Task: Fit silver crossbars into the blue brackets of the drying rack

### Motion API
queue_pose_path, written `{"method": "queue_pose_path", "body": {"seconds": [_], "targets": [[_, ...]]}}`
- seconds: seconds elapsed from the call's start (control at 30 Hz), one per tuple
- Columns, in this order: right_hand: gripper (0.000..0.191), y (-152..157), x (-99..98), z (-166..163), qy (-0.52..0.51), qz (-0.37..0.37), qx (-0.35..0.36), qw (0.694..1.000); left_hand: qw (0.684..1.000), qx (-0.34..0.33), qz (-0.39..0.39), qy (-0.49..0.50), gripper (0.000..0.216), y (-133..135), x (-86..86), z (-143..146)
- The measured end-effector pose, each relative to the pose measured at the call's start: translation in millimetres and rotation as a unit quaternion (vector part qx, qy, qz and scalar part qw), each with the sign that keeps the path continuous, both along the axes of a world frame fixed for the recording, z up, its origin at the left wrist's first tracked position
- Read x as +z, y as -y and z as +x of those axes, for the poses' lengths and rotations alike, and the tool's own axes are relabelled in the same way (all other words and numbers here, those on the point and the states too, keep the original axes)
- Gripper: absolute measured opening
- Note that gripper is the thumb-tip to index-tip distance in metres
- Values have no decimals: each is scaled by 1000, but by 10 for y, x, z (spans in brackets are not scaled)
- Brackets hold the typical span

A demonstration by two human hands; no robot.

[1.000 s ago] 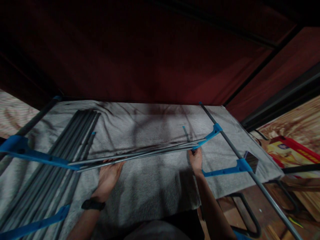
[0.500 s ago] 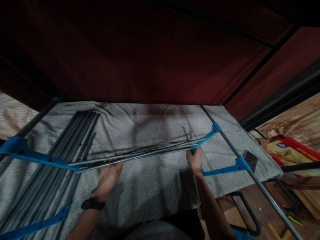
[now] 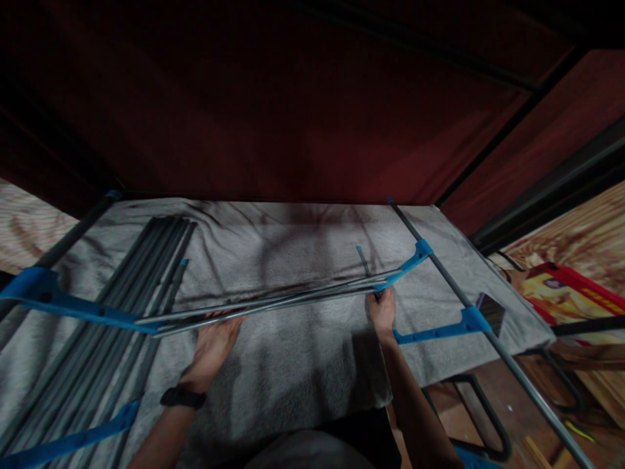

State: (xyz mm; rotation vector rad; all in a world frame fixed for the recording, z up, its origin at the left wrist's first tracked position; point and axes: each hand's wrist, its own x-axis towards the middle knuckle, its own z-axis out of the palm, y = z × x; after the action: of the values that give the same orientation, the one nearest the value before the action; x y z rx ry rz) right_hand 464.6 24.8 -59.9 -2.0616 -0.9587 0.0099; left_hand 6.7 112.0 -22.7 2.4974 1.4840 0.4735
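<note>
A bundle of thin grey metal rods (image 3: 273,301) stretches across a grey towel (image 3: 293,365), fixed at each end in blue plastic brackets (image 3: 405,267). My left hand (image 3: 215,342), with a black watch on the wrist, lies under the rods near their left part; its fingers reach up to the rods and are partly hidden by them. My right hand (image 3: 382,311) is closed round the rods at their right end, just below the blue bracket. A short loose rod (image 3: 362,259) lies on the towel behind my right hand.
A stack of dark grey tubes (image 3: 122,299) lies on the towel at the left. A grey side bar (image 3: 469,306) with blue joints runs along the right. Dark red fabric (image 3: 293,117) hangs behind. A red printed box (image 3: 561,293) sits on the wooden floor at the right.
Both hands stay on the rods; my left hand has shifted slightly to the right. The view has barely moved.
</note>
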Motion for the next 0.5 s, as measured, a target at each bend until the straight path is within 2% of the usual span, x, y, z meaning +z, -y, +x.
{"method": "queue_pose_path", "body": {"seconds": [0.2, 0.5], "targets": [[26, 3, -29, 19, 11, -6, -2, 1000, 1000, -3, -14, 1, 51, 3, -22, -3], [22, 10, -55, 24, 20, -9, -5, 1000, 998, 12, -67, -19, 47, 25, 157, 61]]}}
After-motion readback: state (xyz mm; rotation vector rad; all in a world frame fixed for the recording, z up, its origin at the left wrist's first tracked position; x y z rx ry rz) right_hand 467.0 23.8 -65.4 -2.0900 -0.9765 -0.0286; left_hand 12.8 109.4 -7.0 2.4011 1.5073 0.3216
